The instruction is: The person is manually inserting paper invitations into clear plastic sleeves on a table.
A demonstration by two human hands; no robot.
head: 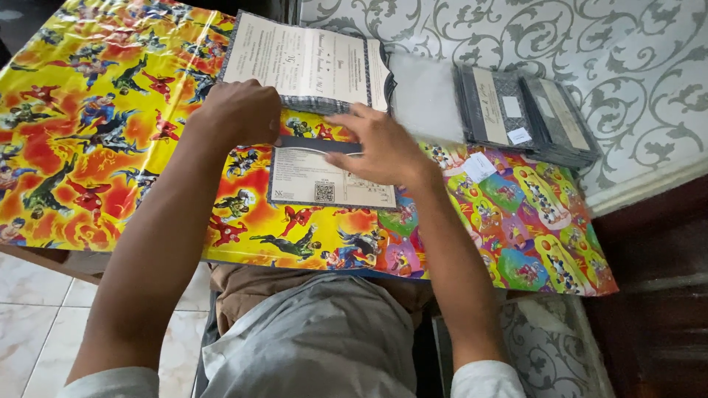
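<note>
A cream card with a dark patterned border [317,180] lies flat on the table's bright cartoon-print cloth [88,147] in front of me. My right hand [376,147] lies on the card's upper right part, fingers spread and pointing left across its dark top fold. My left hand [240,110] rests curled at the near edge of a stack of like cards [302,63] beyond; whether it grips anything is hidden.
A clear plastic sleeve pile [424,96] lies right of the stack. A fanned row of dark cards [527,114] sits at the far right, with a small white label [479,166] near it. A grey-patterned cushion [590,44] lies behind.
</note>
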